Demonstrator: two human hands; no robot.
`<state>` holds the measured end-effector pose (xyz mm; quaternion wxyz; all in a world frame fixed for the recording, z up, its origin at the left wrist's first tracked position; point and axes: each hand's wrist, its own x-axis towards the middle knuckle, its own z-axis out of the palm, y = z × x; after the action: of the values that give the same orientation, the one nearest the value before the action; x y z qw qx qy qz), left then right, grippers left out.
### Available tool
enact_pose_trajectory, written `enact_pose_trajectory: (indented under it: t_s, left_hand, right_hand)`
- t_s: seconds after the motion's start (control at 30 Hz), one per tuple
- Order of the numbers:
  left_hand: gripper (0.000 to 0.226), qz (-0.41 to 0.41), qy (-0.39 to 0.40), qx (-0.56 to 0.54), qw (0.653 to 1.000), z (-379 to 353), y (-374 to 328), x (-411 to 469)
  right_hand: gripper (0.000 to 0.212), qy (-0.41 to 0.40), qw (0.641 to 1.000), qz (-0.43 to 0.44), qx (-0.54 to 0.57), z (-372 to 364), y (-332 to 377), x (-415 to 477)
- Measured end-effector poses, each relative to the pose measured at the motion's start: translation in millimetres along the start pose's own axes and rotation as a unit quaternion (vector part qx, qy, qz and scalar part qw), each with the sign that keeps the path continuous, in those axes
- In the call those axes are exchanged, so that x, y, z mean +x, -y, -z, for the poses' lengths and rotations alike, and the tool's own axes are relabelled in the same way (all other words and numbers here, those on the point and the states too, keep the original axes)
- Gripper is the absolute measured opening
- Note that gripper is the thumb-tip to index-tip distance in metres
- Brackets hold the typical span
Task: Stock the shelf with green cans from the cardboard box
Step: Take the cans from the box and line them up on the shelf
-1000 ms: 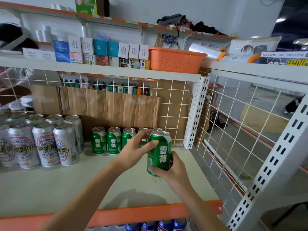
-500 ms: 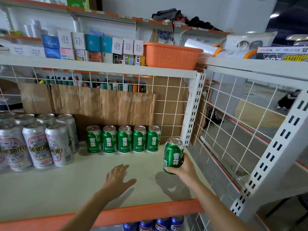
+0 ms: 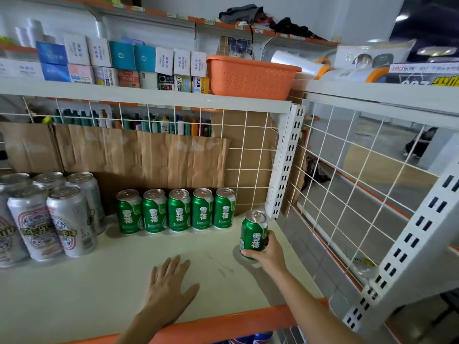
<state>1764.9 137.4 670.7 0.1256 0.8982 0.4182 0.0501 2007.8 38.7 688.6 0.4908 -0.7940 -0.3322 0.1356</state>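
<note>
One pale shelf (image 3: pixel 74 294) carries everything: tall silver cans (image 3: pixel 49 219) crowd 9 o'clock, and five green cans (image 3: pixel 178 211) line the back at 12, labels out. Your right hand (image 3: pixel 269 252) wraps a sixth green can (image 3: pixel 253 232) at 2 o'clock — likely to extend that row. Your left hand (image 3: pixel 169 286) lies flat at 6, fingers spread, holding nothing — probably bracing you.

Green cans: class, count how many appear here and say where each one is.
6. Five stand in a row at the back of the shelf, before the cardboard sheet; the sixth can is gripped by the right hand, right of that row. None looks hidden.
</note>
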Motion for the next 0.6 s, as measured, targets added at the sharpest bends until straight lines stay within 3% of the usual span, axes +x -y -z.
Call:
enact_pose_trajectory:
  t_s: [0.3, 0.6]
  left_hand:
    - [0.101, -0.005, -0.018, 0.009, 1.000, -0.6, 1.3, 1.4]
    - [0.097, -0.011, -0.034, -0.010, 0.999, -1.4, 2.2, 1.6]
  right_hand:
    - [0.067, 0.020, 1.000, -0.002, -0.003, -11.4, 6.5, 26.2]
    - [0.073, -0.012, 1.000, 0.007, -0.027, -24.2, 8.2, 50.3]
